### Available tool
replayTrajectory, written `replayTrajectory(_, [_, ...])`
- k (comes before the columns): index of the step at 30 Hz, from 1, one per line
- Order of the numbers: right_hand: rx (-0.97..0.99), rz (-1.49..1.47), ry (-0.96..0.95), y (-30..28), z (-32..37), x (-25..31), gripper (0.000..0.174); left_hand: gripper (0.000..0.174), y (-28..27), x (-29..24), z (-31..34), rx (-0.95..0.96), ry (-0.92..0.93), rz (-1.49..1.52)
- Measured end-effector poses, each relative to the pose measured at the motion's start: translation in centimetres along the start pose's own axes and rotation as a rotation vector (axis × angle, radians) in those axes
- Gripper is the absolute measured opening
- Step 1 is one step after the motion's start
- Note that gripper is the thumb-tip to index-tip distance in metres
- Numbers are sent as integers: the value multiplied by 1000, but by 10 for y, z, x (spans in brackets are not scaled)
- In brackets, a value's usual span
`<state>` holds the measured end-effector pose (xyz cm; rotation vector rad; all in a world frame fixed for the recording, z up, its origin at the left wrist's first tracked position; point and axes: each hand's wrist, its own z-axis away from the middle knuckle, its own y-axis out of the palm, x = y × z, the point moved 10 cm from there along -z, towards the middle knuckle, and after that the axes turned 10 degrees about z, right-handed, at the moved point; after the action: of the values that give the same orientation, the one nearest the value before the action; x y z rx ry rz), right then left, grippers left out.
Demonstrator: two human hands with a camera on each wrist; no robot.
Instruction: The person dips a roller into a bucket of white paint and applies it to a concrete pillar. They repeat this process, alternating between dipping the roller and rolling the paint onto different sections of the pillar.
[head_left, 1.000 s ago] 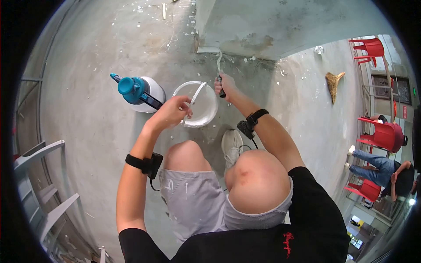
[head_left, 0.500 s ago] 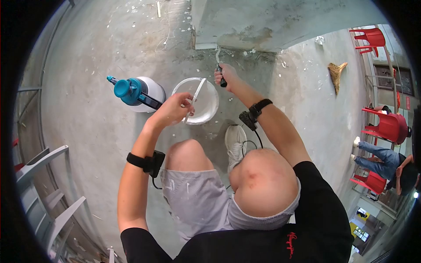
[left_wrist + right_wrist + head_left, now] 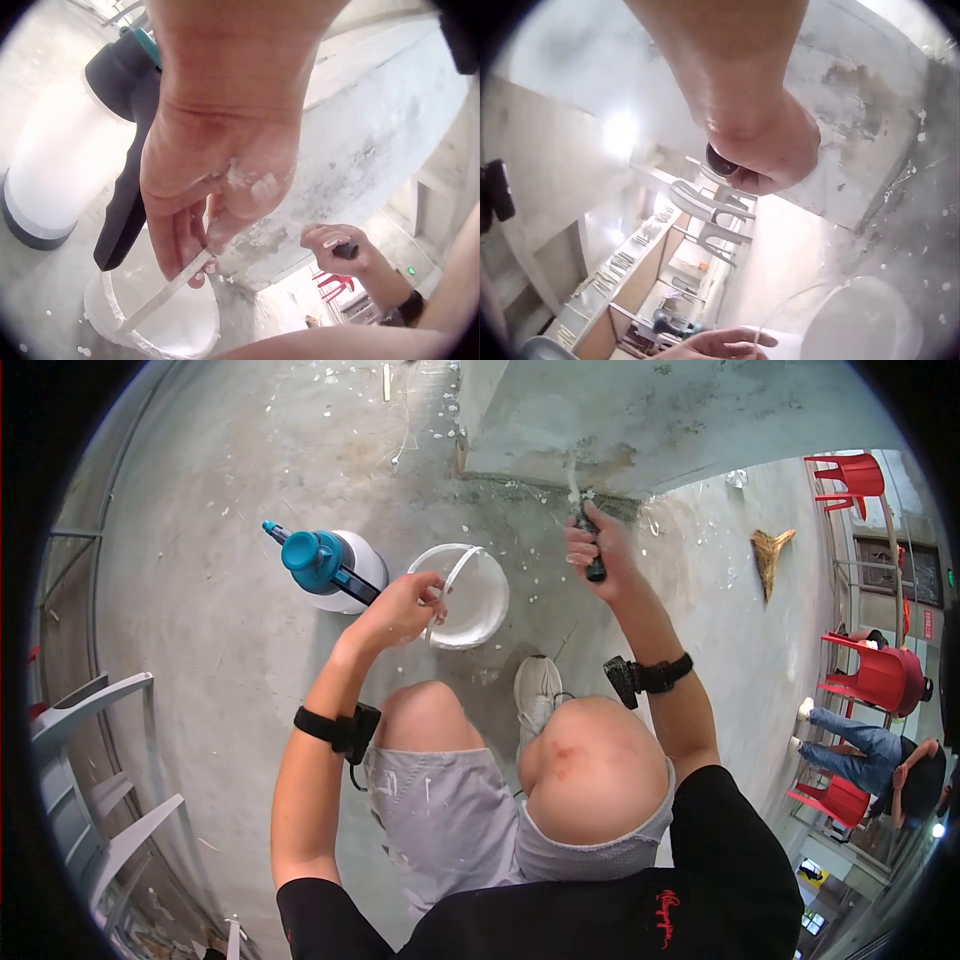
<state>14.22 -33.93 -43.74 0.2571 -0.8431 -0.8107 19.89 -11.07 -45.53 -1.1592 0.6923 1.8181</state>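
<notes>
My left hand (image 3: 405, 608) pinches the white handle strip (image 3: 169, 291) of a white bucket (image 3: 480, 635), its fingers over the bucket's left rim. Whitish residue marks the palm in the left wrist view. My right hand (image 3: 608, 558) grips the black handle (image 3: 596, 571) of a tool whose pale, whitish blade (image 3: 573, 482) points at the foot of the grey wall (image 3: 540, 445). In the right wrist view the handle's round end (image 3: 721, 160) shows beside the right hand (image 3: 769, 150); the blade is hidden there.
A white sprayer bottle with a teal top (image 3: 313, 563) stands left of the bucket. Grey chairs (image 3: 110, 780) are at the left, red chairs (image 3: 868, 672) and a person in jeans (image 3: 862, 735) at the right. A brown object (image 3: 770, 560) lies on the floor.
My right hand has moved to the right along the wall's base with the tool. My left hand keeps its hold on the bucket's handle.
</notes>
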Motion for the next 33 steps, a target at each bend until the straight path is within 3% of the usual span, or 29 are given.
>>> replayTrajectory(8, [-215,64,82,-51,-104,-52,27,20,3,-3,0,-3,-17,-23])
replayTrajectory(14, [-245,85,-9,-19,-42,-26,28,21,5,1,-4,-1,23,-43])
replayTrajectory(22, [-295,57,13,-31,-56,-28,29,22,3,1,-3,-1,-77,-46])
replayTrajectory(24, [-282,74,-17,-29,-51,-26,29,20,5,-3,-4,10,38,-73])
replayTrajectory(33, [-269,14,-14,-42,-60,-31,29,23,5,-4,-4,10,3,-49])
